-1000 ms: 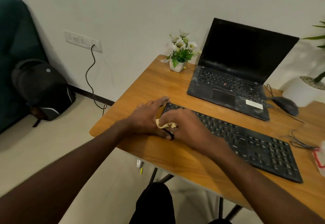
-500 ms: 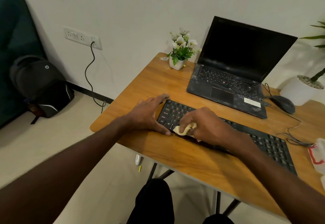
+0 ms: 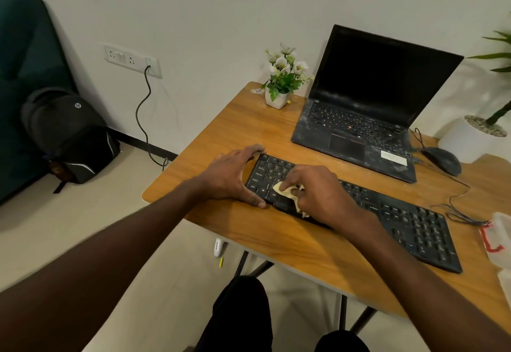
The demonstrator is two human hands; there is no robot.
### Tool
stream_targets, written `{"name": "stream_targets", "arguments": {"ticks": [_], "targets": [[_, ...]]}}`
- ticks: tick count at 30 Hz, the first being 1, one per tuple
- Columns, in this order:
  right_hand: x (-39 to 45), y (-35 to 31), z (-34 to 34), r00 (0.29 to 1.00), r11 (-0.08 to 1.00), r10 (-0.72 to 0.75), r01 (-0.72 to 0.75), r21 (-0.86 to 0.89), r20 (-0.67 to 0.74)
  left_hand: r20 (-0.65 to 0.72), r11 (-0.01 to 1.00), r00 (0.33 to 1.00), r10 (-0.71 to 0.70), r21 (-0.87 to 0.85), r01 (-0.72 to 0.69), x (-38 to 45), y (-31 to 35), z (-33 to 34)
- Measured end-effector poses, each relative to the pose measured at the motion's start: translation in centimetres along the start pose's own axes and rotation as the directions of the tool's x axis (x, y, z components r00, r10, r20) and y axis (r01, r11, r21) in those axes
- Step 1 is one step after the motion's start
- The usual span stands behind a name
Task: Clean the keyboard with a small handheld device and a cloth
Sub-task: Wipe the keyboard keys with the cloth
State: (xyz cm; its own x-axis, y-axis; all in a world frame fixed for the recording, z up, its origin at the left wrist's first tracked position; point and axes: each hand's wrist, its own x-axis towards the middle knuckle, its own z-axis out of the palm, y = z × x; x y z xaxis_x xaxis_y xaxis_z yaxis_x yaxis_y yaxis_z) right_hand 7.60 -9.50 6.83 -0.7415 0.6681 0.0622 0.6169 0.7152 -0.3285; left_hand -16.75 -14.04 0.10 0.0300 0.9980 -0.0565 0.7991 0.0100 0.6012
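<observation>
At my wooden desk [image 3: 276,244], the black keyboard [image 3: 409,224] lies diagonally in front of me, and everything here is placed by it. My left hand [image 3: 232,177] lies spread and flat around the keyboard's left end, thumb along the near edge and fingers reaching its far corner, gripping nothing, only bracing. My right hand [image 3: 320,194] rests on the keys just right of that end, fingers curled tight around a crumpled yellowish cloth [image 3: 287,192] that presses on the lower-left keys. I judge this to be the wiping step: it should go best in short strokes along the rows under light pressure, with the left hand pinning the board so it does not skid, and with the cloth refolded to a fresh face as it soils. No handheld device is visible.

Behind the keyboard, an open dusty laptop [image 3: 367,119] bears a pale sticker whose writing is too small to read. Left of the keyboard, on the floor, a backpack [image 3: 69,136] shows an "hp" logo. Legends such as "Ctrl" and "Alt" show faintly on the keyboard's lower-left keys.
</observation>
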Motion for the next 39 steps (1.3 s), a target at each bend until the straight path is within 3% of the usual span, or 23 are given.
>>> {"name": "stream_targets", "arguments": {"ticks": [2, 4, 6, 8, 12, 14, 18, 21, 24, 27, 32, 37, 39], "targets": [[0.8, -0.7, 0.1, 0.999, 0.998, 0.050, -0.050, -0.038, -0.008, -0.001, 1.000, 1.000, -0.002, -0.005, 0.002, 0.0, -0.1, 0.1], [1.3, -1.9, 0.6, 0.997, 0.997, 0.054, -0.050, 0.059, -0.060, -0.006, 1.000, 1.000, 0.000, 0.004, 0.000, 0.0, -0.1, 0.1], [0.7, -2.8, 1.6, 0.997, 0.990, -0.030, 0.040, 0.132, -0.076, -0.012, 1.000, 1.000, 0.008, 0.018, -0.007, 0.0, 0.1, 0.0], [-0.8, -2.5, 2.4, 0.989, 0.987, -0.138, 0.142, 0.071, -0.058, -0.008, 1.000, 1.000, 0.009, 0.022, -0.009, 0.0, 0.2, 0.0], [-3.3, -1.0, 0.9, 0.981, 0.985, -0.154, 0.162, -0.057, 0.118, -0.005, 1.000, 1.000, 0.005, -0.006, -0.005, 0.0, -0.2, 0.0], [-3.8, -0.7, -0.3, 0.977, 0.993, -0.104, 0.113, -0.038, 0.184, 0.000, 1.000, 1.000, 0.003, -0.017, -0.003, 0.0, -0.2, 0.0], [-2.7, -1.0, -0.1, 0.997, 0.996, 0.043, -0.038, 0.083, -0.064, -0.004, 1.000, 1.000, 0.006, -0.012, -0.006, 0.0, -0.1, 0.0], [-2.7, -1.9, 2.0, 0.992, 0.999, 0.011, -0.007, 0.032, -0.125, -0.007, 1.000, 1.000, 0.016, -0.008, -0.016, 0.0, -0.3, 0.1], [-4.2, -2.0, 2.4, 0.993, 0.996, -0.074, 0.070, -0.046, -0.090, -0.011, 1.000, 1.000, 0.020, -0.014, -0.020, -0.1, -0.2, 0.1], [-4.5, -1.2, 0.3, 0.999, 0.999, -0.031, 0.032, -0.044, 0.038, -0.007, 0.999, 1.000, 0.012, -0.031, -0.012, -0.1, -0.2, 0.0], [-1.6, -1.3, 1.1, 0.982, 0.999, 0.035, -0.036, -0.005, -0.186, -0.009, 1.000, 1.000, 0.028, -0.010, -0.029, -0.1, -0.1, 0.0], [-3.7, 0.2, 1.3, 0.988, 0.974, -0.151, 0.144, -0.176, -0.029, -0.019, 0.999, 0.999, 0.028, -0.025, -0.029, -0.1, -0.4, 0.0], [-5.0, 2.0, 0.0, 0.988, 0.969, -0.154, 0.150, -0.196, -0.007, -0.017, 0.999, 0.999, 0.031, -0.030, -0.032, 0.0, -0.4, 0.1]]}}
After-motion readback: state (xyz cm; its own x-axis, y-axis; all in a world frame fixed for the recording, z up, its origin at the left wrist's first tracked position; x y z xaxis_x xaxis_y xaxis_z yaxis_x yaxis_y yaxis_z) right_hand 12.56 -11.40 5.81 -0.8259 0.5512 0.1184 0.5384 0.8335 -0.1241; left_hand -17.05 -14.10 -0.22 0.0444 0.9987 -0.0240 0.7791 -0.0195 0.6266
